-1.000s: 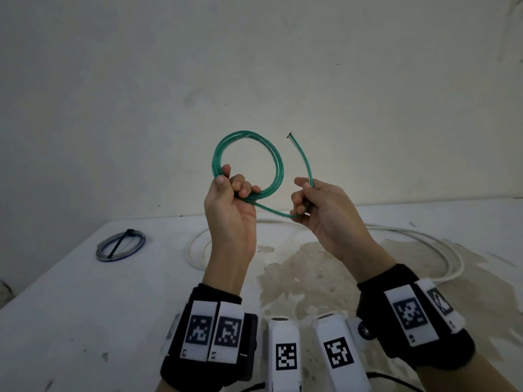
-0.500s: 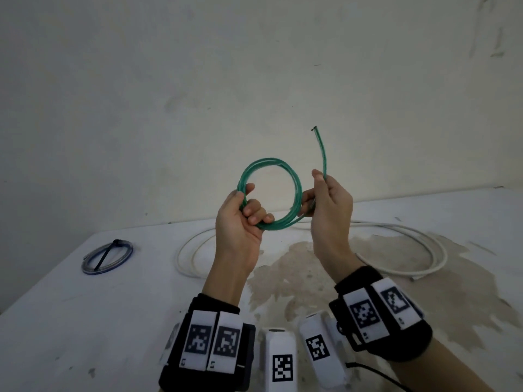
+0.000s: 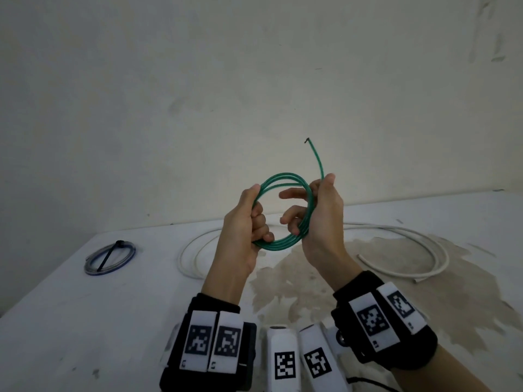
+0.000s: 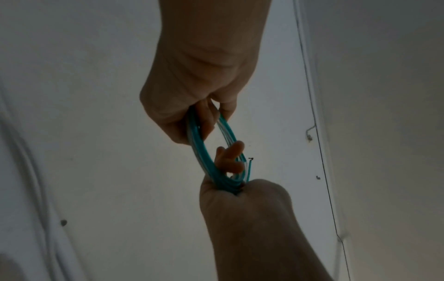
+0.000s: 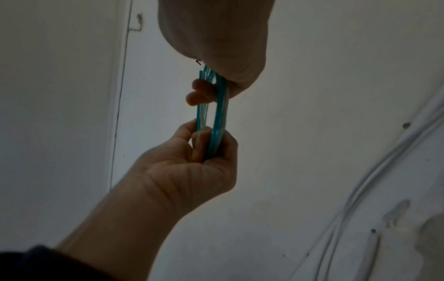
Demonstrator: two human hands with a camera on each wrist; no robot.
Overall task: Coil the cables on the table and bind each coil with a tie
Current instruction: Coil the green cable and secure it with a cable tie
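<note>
A thin green cable (image 3: 283,175) is wound into a small coil of a few turns and held up above the table. My left hand (image 3: 254,222) grips the coil's lower left side, fingers curled round the strands. The right hand (image 3: 317,210) holds the coil's right side, with two fingers reaching through the loop. The cable's free end (image 3: 316,154) sticks up above the right thumb. Seen edge-on, the green cable (image 4: 199,152) runs from my left hand (image 4: 192,106) to the right hand (image 4: 240,195). In the right wrist view the green cable (image 5: 218,121) spans both hands too.
A long white cable (image 3: 435,251) lies in loose loops across the white table (image 3: 85,321), behind and under my hands. At the far left lies a small bluish coil (image 3: 110,257) bound with a black tie. A plain wall stands behind the table.
The right hand has brought the loose stretch of cable in to the coil, adding a turn, and now holds the coil's right side. Only a short tail stays free.
</note>
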